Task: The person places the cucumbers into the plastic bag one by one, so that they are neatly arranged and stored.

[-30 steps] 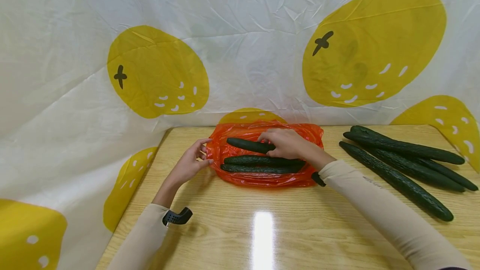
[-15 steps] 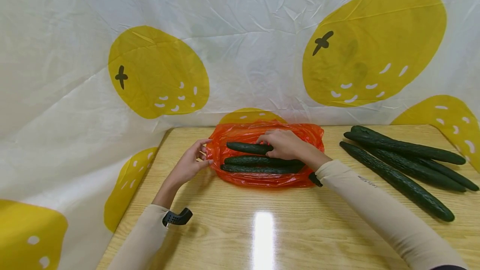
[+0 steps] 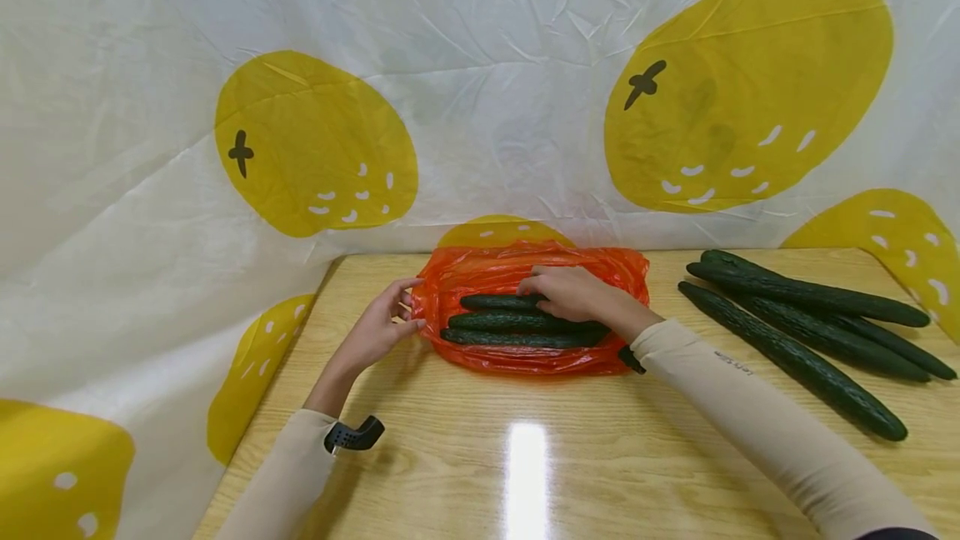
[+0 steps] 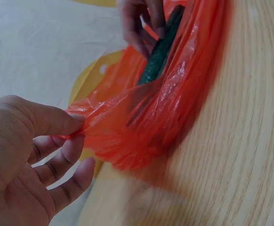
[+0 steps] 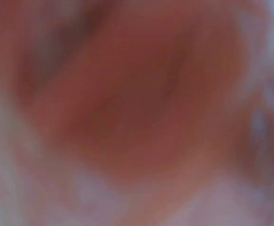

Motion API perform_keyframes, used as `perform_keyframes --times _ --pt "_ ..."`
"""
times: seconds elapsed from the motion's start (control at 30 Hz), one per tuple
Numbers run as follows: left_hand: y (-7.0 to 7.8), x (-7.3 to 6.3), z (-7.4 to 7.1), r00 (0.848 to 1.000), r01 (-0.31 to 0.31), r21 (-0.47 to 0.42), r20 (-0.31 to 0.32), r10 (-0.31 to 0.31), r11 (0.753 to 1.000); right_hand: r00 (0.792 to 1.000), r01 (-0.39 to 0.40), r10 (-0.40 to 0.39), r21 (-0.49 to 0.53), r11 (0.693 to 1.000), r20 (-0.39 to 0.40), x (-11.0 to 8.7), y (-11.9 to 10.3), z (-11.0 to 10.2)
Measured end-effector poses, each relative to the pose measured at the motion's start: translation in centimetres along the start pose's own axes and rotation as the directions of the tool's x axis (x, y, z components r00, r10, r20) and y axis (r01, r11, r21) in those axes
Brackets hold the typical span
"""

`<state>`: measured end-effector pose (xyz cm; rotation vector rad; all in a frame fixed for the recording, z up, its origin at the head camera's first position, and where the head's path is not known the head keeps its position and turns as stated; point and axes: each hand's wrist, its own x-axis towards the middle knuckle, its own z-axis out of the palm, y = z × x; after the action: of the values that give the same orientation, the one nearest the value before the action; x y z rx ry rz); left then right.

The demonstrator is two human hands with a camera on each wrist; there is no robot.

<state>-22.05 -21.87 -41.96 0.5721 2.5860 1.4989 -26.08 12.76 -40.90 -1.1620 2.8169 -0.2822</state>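
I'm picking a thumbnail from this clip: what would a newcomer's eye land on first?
Probably the red bag at the table's far side, its edge pinched by the left hand, with three cucumbers inside and the right hand on the farthest. Then the big yellow prints on the white cloth behind, and the cucumber pile at right.

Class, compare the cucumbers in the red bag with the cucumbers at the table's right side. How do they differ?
The bagged cucumbers lie in the red bag; the piled cucumbers lie on the wooden table. Bagged cucumbers run side by side; some piled cucumbers overlap, all slanting. The right hand grips the rearmost bagged cucumber, while no hand touches the piled cucumbers. Both groups are long and dark green.
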Motion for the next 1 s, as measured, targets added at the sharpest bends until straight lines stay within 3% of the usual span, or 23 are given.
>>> perform_keyframes --times 0.07,0.23,0.43,0.8,1.0 --pt "-0.9 0.3 0.0 1.000 -0.011 0.007 -0.004 0.011 1.000 1.000 0.021 -0.021 0.014 1.000 0.004 -0.1 0.1 -0.1" --pt "-1.0 0.4 0.0 1.000 -0.019 0.007 -0.008 0.019 1.000 0.999 0.049 -0.049 0.056 0.997 0.013 -0.8 0.4 -0.8" --pt "-0.8 0.4 0.1 1.000 -0.014 0.008 -0.010 0.014 1.000 0.998 0.063 -0.063 0.023 0.998 0.003 -2.3 0.8 -1.5" --pt "-0.7 0.2 0.0 1.000 -0.002 0.005 -0.003 0.002 1.000 0.994 0.081 -0.080 0.008 0.997 -0.069 -6.2 1.3 -2.6" --pt "-0.9 0.2 0.0 1.000 -0.005 -0.005 -0.001 0.005 1.000 0.993 0.042 -0.044 -0.020 0.999 -0.109 -8.5 1.3 -3.1"
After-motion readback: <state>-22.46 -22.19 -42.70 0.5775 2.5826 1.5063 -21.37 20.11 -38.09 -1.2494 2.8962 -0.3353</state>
